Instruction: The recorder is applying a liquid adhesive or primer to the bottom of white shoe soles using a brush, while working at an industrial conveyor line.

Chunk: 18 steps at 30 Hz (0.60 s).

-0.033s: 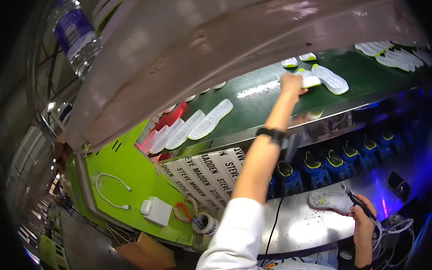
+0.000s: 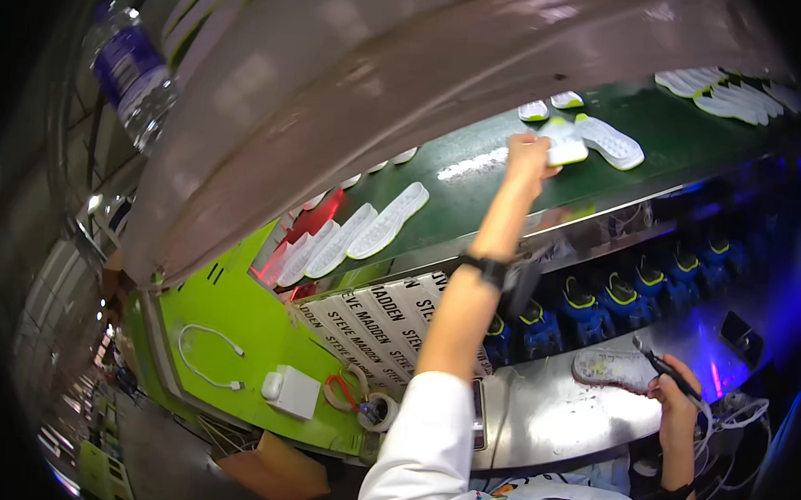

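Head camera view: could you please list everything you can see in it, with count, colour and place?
Shoe soles: many, white, spread along the green belt, in groups at left, middle and far right.
Belt: one, dark green, running across the upper middle.
Sole on the bench: one, pale speckled, on the steel bench by the right hand.
Steel bench: one, silver, lower right.
Shoes: a row, blue with yellow trim, under the belt.
Cable: one, white, on the light green shelf.
Box: one, white, on that shelf.
Bottle: one, clear plastic with blue label, upper left.
Left hand: raised to the belt, fingers on a white sole.
Right hand: gripping a dark tool.
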Motion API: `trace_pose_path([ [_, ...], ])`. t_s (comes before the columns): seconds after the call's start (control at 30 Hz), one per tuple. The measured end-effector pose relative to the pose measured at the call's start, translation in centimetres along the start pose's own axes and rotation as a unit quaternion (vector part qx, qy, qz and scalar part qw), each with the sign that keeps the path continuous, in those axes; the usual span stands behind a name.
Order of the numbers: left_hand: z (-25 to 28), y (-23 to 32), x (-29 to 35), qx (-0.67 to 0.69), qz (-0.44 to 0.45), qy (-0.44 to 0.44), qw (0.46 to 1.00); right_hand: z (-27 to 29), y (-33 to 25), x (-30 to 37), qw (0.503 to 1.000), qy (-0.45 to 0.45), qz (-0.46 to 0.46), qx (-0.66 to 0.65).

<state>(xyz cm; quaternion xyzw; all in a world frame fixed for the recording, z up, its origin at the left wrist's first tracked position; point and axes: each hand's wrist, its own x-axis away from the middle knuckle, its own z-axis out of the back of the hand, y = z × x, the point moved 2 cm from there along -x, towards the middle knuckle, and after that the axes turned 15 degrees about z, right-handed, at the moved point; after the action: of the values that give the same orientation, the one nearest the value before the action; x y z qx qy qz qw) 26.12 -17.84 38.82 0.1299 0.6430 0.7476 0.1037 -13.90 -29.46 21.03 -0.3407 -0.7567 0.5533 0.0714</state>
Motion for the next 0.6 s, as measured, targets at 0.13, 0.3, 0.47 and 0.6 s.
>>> trace_pose_path([
  [0.13, 3.0, -4.0, 14.9, 0.119, -0.053, -0.125, 0.983, 0.0, -0.1, -2.1, 0.997, 0.065, 0.028, -0.041],
  [0.3, 2.9, -19.7, 25.1, 0.507, 0.175, -0.398, 0.744, -6.1, -0.7, -0.4, 0.96, -0.276, 0.034, 0.029],
  [0.47, -3.4, -31.7, 28.5, 0.61, 0.197, -0.405, 0.652, -7.4, 3.3, -0.4, 0.904, -0.235, 0.257, 0.249],
  [0.6, -3.4, -33.5, 28.0, 0.649, 0.215, -0.307, 0.662, -8.7, 4.7, 2.9, 0.895, -0.325, 0.263, 0.153],
])
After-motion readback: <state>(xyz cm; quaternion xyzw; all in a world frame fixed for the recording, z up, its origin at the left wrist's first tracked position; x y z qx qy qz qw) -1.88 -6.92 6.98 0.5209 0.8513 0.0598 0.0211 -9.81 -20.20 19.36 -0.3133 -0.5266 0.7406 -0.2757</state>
